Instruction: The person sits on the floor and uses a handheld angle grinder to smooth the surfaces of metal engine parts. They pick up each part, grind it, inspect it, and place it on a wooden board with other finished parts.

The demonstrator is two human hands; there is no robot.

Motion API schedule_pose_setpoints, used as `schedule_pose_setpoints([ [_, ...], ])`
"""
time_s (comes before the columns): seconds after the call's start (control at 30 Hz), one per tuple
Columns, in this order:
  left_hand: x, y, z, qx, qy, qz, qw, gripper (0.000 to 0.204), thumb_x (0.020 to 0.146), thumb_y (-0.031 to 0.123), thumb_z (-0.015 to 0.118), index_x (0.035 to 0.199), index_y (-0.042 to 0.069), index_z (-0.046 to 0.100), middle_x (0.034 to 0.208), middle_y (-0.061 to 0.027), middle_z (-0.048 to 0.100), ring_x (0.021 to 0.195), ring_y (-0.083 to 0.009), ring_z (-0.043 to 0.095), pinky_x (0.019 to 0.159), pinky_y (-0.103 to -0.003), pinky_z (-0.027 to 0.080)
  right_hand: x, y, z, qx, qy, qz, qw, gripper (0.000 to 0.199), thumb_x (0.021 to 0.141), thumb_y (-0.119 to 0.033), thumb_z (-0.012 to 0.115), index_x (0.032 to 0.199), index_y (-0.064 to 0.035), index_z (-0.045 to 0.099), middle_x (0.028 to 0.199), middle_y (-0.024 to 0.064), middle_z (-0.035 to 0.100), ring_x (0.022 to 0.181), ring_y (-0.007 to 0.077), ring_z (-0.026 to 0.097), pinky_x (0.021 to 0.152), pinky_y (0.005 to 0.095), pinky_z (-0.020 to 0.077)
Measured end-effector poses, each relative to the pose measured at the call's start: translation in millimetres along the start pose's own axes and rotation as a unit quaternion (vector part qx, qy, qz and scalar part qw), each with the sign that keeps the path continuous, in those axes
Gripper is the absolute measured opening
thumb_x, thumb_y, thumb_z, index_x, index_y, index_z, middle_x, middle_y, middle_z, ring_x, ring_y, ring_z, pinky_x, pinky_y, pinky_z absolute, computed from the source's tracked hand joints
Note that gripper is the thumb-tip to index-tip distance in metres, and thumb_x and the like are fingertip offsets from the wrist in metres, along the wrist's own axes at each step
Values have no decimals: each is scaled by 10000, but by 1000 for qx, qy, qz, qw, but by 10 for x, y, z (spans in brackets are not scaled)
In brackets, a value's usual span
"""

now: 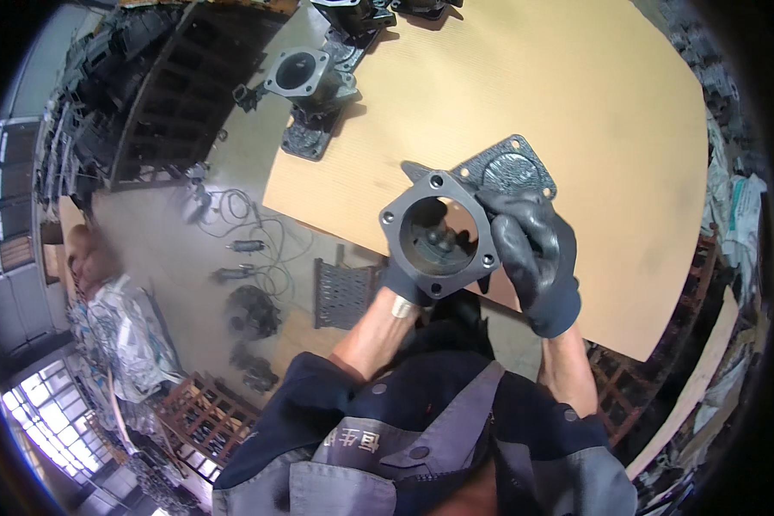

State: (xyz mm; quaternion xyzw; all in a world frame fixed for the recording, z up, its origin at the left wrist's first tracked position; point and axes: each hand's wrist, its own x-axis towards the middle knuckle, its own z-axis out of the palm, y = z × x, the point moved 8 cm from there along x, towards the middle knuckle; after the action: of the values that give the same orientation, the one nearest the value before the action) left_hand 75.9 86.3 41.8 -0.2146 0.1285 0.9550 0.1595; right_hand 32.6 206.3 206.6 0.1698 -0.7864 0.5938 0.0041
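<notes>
A dark cast-metal flanged housing (393, 241) is held up in front of me at the table's near edge. Its flat machined face, with a round bore and bolt holes, is turned up toward me. A rough plate-like flange (512, 172) extends from its far right side. My left hand (407, 282), in a black glove, is closed on the housing from beneath and mostly hidden behind it. On the right side, my black-gloved right hand (533, 245) has its fingers curled against the housing beside the plate-like flange.
Similar housings (305, 82) stand along the far left edge of the cardboard-covered table (611, 198). Cables and power tools (248, 246) lie on the floor at left, near dark castings (254, 311) and a perforated metal step (340, 294). A rusty crate (205, 417) sits lower left.
</notes>
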Motion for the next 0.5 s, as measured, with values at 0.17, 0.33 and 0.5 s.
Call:
schedule_pose_setpoints([
  [0.17, 33, 330, 251, -51, 21, 7, 998, 498, 1035, 457, 451, 1211, 21, 613, 1125, -153, 674, 1005, -254, 651, 929, -381, 550, -224, 219, -14, 83, 29, 64, 994, 285, 977, -104, 566, 1211, 21, 668, 1115, 139, 674, 1048, 231, 595, 930, 352, 472],
  [0.33, 23, 716, 165, 50, 118, 137, 982, 416, 1040, 331, 515, 1170, -38, 655, 1088, -125, 697, 928, -203, 654, 862, -342, 547, -368, 609, 11, 162, 70, 149, 973, 353, 989, -197, 548, 1211, 60, 641, 1272, 145, 626, 1164, 250, 574, 1030, 380, 426],
  [0.5, 40, 880, 148, 134, 141, 168, 966, 368, 1034, 293, 529, 1114, -28, 690, 1021, -86, 711, 894, -161, 654, 824, -298, 528, -363, 746, 80, 216, 77, 191, 954, 373, 1015, -210, 529, 1279, 41, 610, 1298, 140, 619, 1192, 235, 572, 1069, 381, 414],
])
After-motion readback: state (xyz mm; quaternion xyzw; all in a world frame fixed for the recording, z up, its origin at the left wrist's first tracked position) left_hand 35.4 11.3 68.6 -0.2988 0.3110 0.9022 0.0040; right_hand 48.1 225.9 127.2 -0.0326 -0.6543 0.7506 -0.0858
